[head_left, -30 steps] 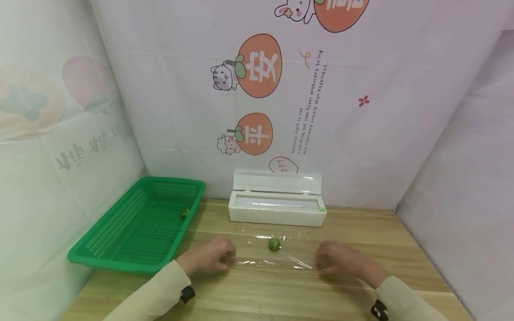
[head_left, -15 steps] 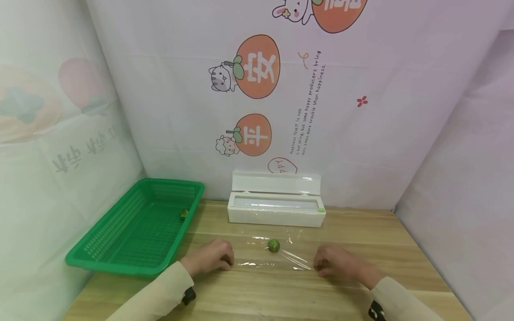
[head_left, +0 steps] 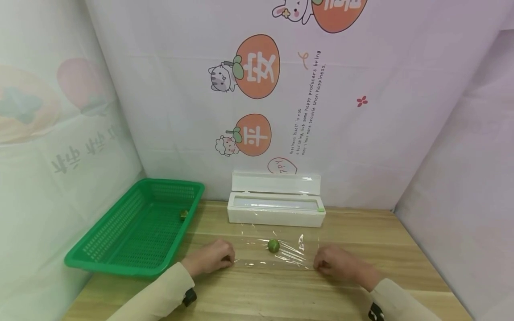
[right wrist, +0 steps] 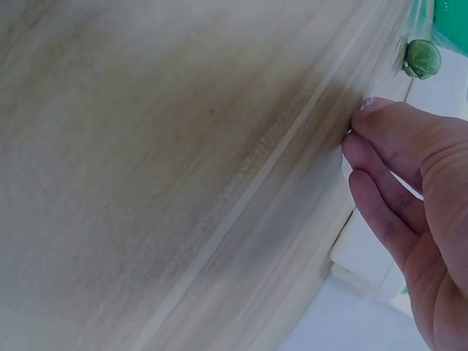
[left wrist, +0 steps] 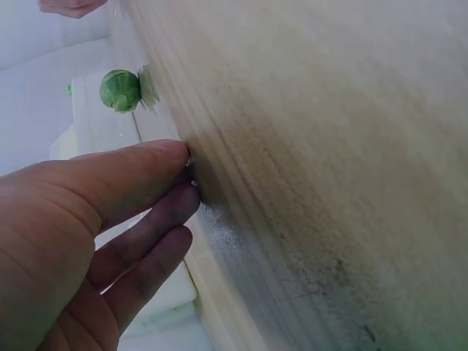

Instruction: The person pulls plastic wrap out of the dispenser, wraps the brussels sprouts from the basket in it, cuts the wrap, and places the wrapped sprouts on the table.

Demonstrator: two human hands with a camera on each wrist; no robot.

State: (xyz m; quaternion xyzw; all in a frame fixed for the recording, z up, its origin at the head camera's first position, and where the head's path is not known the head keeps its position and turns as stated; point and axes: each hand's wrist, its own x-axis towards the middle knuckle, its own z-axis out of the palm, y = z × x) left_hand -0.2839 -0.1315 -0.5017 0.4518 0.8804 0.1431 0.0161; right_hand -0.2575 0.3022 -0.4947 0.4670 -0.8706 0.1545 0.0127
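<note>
A small green Brussels sprout (head_left: 273,245) sits on a sheet of clear cling film (head_left: 252,253) spread over the wooden table. At the film's near left corner my left hand (head_left: 210,257) pinches the edge between thumb and fingertips, close to the tabletop. My right hand (head_left: 339,262) pinches the near right corner in the same way. In the left wrist view, thumb and forefinger meet at the film, with the sprout (left wrist: 121,91) beyond them. A bit of film glints at the thumb in the right wrist view, the sprout (right wrist: 423,58) behind it.
Behind the film stands a white cling film dispenser (head_left: 277,217), its lid raised. To the left lies a green plastic basket (head_left: 73,262) with one small greenish item (head_left: 183,215) inside. White printed cloth (head_left: 341,147) walls the table at the back and sides.
Both hands have closed their fingertips on the film's near corners and stayed nearly in place. Creases and glints right of the sprout have shifted and spread.
</note>
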